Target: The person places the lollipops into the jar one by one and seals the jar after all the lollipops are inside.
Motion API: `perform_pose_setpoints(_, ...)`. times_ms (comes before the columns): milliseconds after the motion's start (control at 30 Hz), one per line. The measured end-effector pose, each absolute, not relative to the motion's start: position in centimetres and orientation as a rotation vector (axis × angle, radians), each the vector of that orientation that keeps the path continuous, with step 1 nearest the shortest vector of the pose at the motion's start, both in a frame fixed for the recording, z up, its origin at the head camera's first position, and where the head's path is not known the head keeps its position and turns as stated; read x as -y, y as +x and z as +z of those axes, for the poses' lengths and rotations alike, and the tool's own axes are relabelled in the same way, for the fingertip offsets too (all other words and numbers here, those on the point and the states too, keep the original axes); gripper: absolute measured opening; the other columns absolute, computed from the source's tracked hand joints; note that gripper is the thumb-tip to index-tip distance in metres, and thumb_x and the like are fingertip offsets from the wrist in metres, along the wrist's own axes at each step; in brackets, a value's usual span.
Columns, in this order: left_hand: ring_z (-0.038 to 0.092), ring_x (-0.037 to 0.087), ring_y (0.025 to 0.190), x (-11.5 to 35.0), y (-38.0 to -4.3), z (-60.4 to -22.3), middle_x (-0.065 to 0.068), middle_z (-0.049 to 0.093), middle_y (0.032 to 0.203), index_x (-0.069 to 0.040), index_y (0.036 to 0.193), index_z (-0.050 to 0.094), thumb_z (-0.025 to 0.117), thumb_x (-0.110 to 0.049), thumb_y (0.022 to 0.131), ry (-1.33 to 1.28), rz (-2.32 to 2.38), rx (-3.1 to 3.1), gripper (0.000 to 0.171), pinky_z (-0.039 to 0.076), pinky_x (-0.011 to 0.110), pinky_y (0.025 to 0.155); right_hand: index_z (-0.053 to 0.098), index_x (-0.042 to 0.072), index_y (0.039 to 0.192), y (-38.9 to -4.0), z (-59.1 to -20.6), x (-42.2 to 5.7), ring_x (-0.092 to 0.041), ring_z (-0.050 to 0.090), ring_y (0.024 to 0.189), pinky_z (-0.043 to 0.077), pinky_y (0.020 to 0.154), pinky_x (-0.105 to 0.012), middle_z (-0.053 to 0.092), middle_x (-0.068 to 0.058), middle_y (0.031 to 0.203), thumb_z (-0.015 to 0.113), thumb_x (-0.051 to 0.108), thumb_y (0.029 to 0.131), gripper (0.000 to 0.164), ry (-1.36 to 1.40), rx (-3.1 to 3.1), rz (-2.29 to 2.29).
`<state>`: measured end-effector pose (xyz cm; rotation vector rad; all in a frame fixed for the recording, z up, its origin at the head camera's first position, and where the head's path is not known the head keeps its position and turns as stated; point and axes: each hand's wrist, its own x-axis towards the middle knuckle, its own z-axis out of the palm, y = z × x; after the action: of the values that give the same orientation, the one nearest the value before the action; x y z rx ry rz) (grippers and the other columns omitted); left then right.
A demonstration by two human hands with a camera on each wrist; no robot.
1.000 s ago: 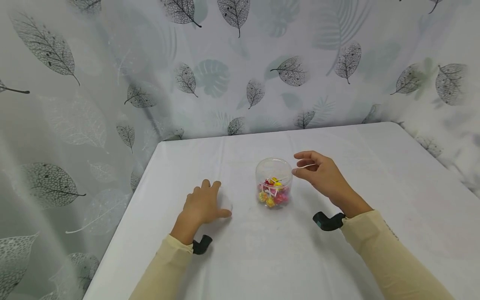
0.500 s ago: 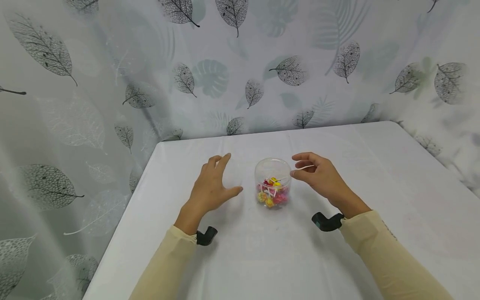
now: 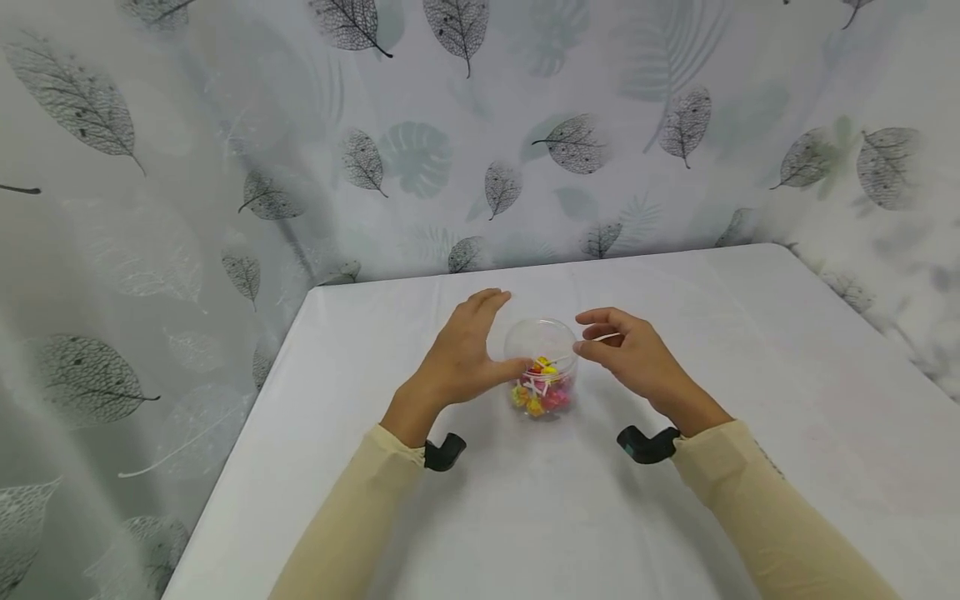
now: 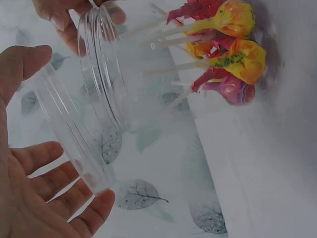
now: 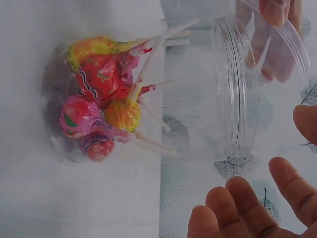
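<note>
A clear plastic jar (image 3: pixel 542 335) stands upright on the table, its mouth uncovered. Wrapped lollipops (image 5: pixel 101 79) in red, pink and yellow fill the lower part, sticks pointing various ways. My left hand (image 3: pixel 462 358) grips a clear round lid (image 4: pixel 72 131) by its edge, thumb on one side and fingers on the other. The lid is tilted, close over the jar's left rim, and barely shows in the head view. On the jar's right, my right hand (image 3: pixel 636 357) has loosely bent fingers near the rim and holds nothing.
A white cloth covers the table (image 3: pixel 540 517). Leaf-printed curtains (image 3: pixel 450 125) hang behind it and along both sides. Each wrist carries a black camera mount (image 3: pixel 647 445) below a beige sleeve (image 3: pixel 772 508).
My left hand has lifted the lid from the table and carried it right, to above the jar's left side. The right hand and the jar stay almost where they were.
</note>
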<state>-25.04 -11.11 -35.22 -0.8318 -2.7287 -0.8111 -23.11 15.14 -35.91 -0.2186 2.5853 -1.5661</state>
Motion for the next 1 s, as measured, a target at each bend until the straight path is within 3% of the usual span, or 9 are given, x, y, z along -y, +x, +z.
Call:
perform_pose_setpoints(467, 0.042, 0.032, 0.146, 7.9, -26.0, -35.1, 0.011, 0.043, 0.160, -0.010, 0.154, 0.048, 0.078, -0.047, 0.085, -0.929, -0.726, 2.873, 0.083, 0.039, 0.056, 0.117, 0.055, 0.009, 0.146, -23.0, -35.9, -15.5, -0.032, 0.060, 0.117, 0.054, 0.096, -0.043, 0.060, -0.019, 0.138, 0.064, 0.022, 0.103, 0.045, -0.199, -2.614, -1.544)
perform_pose_setpoints(1000, 0.042, 0.031, 0.146, 7.5, -26.4, -35.6, 0.010, 0.045, 0.160, -0.011, 0.152, 0.051, 0.076, -0.050, 0.087, -0.985, -0.617, 2.919, 0.080, 0.035, 0.053, 0.120, 0.055, 0.008, 0.145, -23.0, -36.1, -15.4, -0.033, 0.061, 0.116, 0.053, 0.096, -0.044, 0.060, -0.021, 0.138, 0.063, 0.019, 0.103, 0.044, -0.221, -2.617, -1.550)
